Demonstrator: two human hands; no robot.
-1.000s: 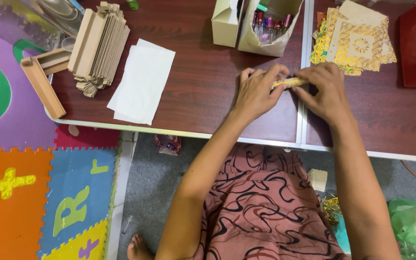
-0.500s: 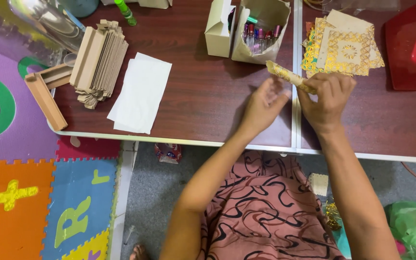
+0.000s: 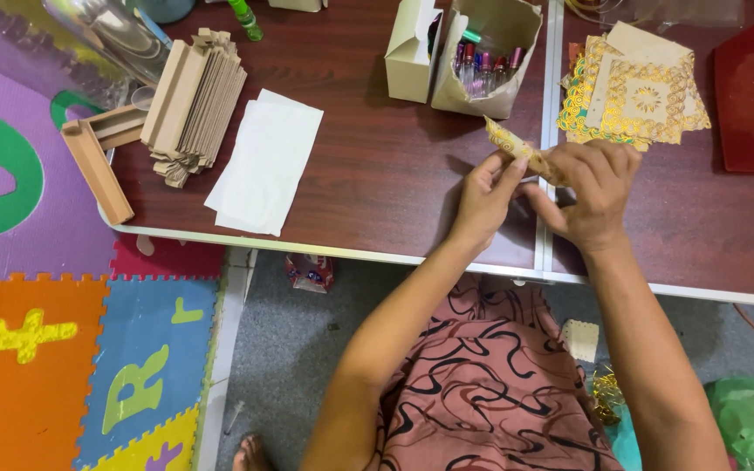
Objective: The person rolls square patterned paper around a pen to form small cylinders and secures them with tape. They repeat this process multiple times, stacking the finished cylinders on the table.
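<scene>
Both hands now hold the gold strip (image 3: 517,146) tilted above the table (image 3: 377,166); left hand (image 3: 484,196) pinches its middle, right hand (image 3: 595,187) grips its lower end, fingers closed.

You get bright, even overhead light, soft shadows beneath both hands on the glossy brown table (image 3: 368,174), and sharp focus throughout.
</scene>
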